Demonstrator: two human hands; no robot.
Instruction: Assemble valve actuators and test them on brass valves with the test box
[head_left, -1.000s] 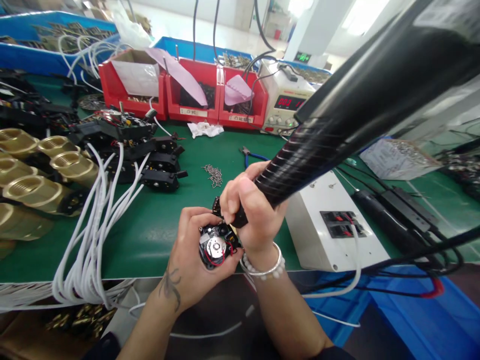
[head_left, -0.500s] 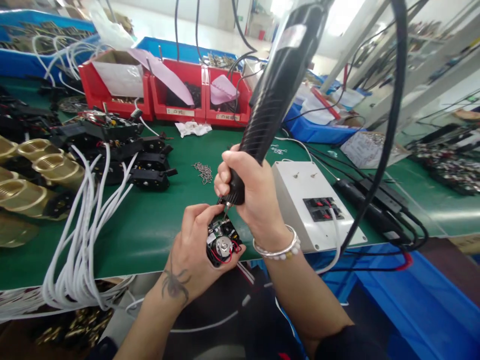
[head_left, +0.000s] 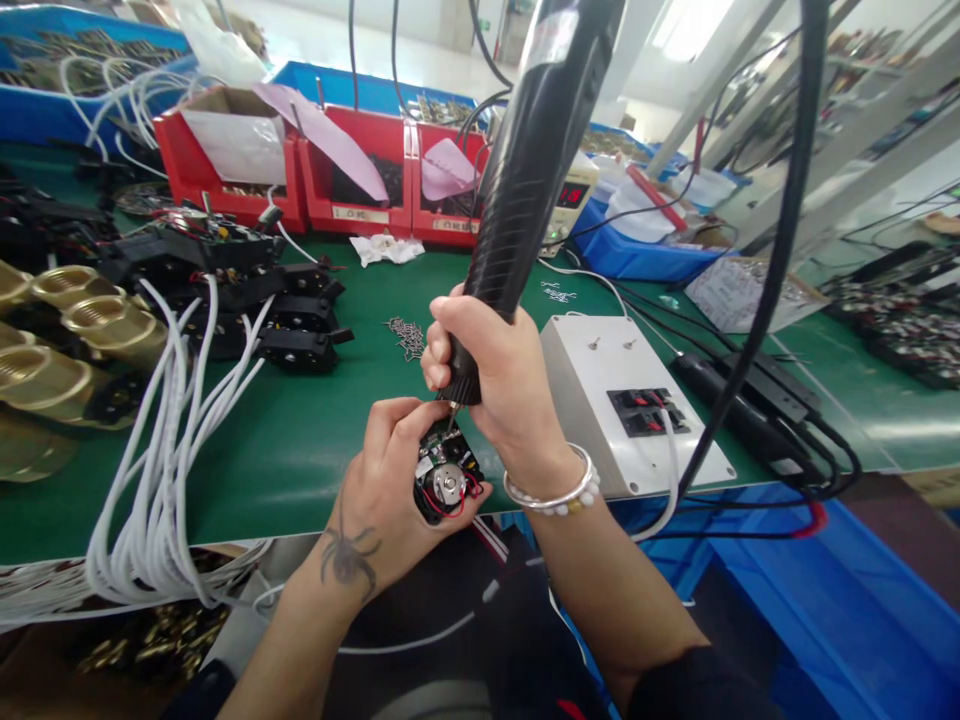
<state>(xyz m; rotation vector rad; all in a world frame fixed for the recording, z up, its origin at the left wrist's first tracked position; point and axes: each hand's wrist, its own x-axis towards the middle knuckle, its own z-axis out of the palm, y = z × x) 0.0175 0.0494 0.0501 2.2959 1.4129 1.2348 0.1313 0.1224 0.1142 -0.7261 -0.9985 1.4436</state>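
My left hand (head_left: 382, 490) is closed round a small black motor module (head_left: 446, 480) with a silver disc, a circuit board and red wires, held over the table's front edge. My right hand (head_left: 491, 375) grips the lower end of a long black electric screwdriver (head_left: 525, 170) that stands nearly upright. Its thin bit touches the top of the module just under my right fingers. A bead bracelet (head_left: 555, 495) circles my right wrist.
On the green table (head_left: 300, 440) lie a pile of small screws (head_left: 406, 335), black assemblies (head_left: 292, 320) with white cables (head_left: 172, 450), and brass fittings (head_left: 67, 340) at left. A white switch box (head_left: 600, 380) sits right of my hands. Red bins (head_left: 352, 170) line the back.
The screwdriver swung from a steep tilt to nearly upright and its bit came down onto the module. The view shifted left and both hands stayed on their objects.
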